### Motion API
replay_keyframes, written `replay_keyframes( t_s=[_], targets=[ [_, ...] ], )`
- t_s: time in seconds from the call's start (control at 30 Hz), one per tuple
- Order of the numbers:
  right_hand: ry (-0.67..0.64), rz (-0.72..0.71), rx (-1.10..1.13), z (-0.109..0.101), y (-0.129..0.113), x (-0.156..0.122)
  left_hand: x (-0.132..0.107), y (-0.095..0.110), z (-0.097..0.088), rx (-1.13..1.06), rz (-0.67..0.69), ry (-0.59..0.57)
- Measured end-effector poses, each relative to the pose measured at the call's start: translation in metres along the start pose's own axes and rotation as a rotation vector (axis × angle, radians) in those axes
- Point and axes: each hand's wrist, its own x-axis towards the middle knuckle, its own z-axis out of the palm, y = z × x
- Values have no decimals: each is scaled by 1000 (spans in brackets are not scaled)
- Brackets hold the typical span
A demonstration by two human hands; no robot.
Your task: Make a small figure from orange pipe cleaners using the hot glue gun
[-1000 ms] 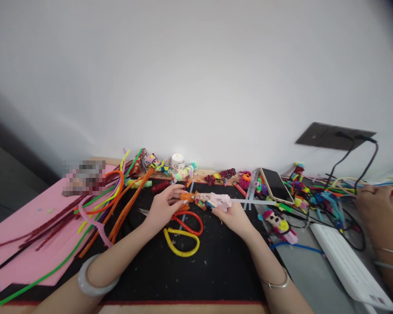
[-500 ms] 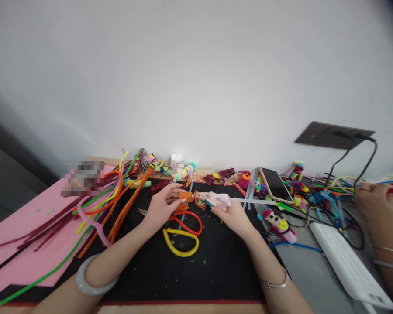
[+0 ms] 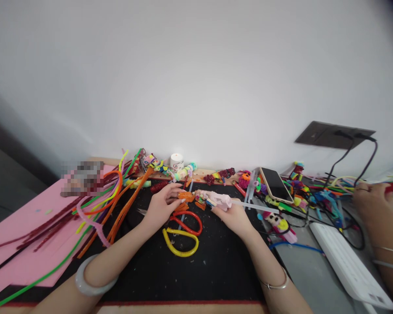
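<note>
My left hand (image 3: pixel 163 203) pinches an orange fuzzy pipe-cleaner piece (image 3: pixel 186 196) between thumb and fingers. Closed around a pale pink hot glue gun (image 3: pixel 221 199) is my right hand (image 3: pixel 234 218). A long translucent glue stick (image 3: pixel 253 205) juts from the gun's back end towards the right. The gun's front end, with multicoloured bits about it, lies close to the orange piece; whether they touch I cannot tell. Below the hands, scissors (image 3: pixel 182 254) with one red and one yellow handle rest on the black mat (image 3: pixel 216 279).
Pipe cleaners (image 3: pixel 94 218) spread over pink sheets (image 3: pixel 9 235) at left. Small fuzzy figures (image 3: pixel 221 175), a white cup-like container (image 3: pixel 177 161) and a phone (image 3: pixel 277 185) line the back. Right are a fuzzy doll (image 3: pixel 280 224), a white power strip (image 3: pixel 350 266), cables and another person's hand (image 3: pixel 373 203).
The glue gun has tilted slightly, its back end and glue stick dropping lower. My left hand stays nearly still with the orange piece.
</note>
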Motion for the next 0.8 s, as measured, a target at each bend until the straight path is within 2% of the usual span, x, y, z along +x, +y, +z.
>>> replay_keyframes(
  t_s=[0.27,0.43,0.8],
  targets=[
    [-68,-54,140,5,3,0,-1,1,1,22,-11,-26],
    [-77,-10,122,6,6,0,-1,2,1,34,-4,-39],
    [-44,-39,91,5,4,0,-1,4,1,35,-16,-30]
  ],
)
